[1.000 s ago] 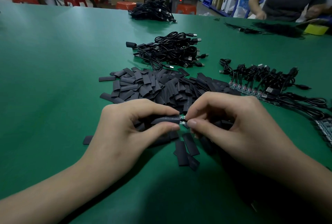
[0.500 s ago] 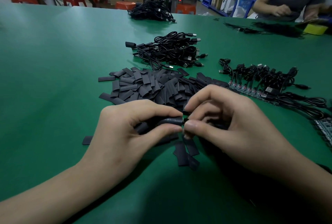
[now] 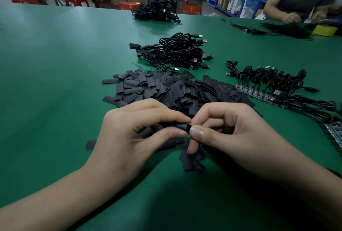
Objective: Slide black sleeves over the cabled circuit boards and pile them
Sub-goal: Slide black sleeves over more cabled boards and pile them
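Sleeving is the step in hand. Just in front of the sleeve heap (image 3: 166,90), the left hand (image 3: 133,134) pinches one black sleeve (image 3: 182,126) between thumb and forefinger. The right hand (image 3: 231,134) meets it end to end, its thumb and curled fingers pinching the sleeve's open mouth. Fingertips hide the board, so I cannot tell how far in it sits, though I judge it mostly home.

The next move calls for a last short push along the sleeve's length, with the left hand bracing. The piece then needs carrying to the cable pile (image 3: 175,51) beyond the heap. To the heap's right lie bare boards (image 3: 259,93) with their cables, so plenty of work remains.
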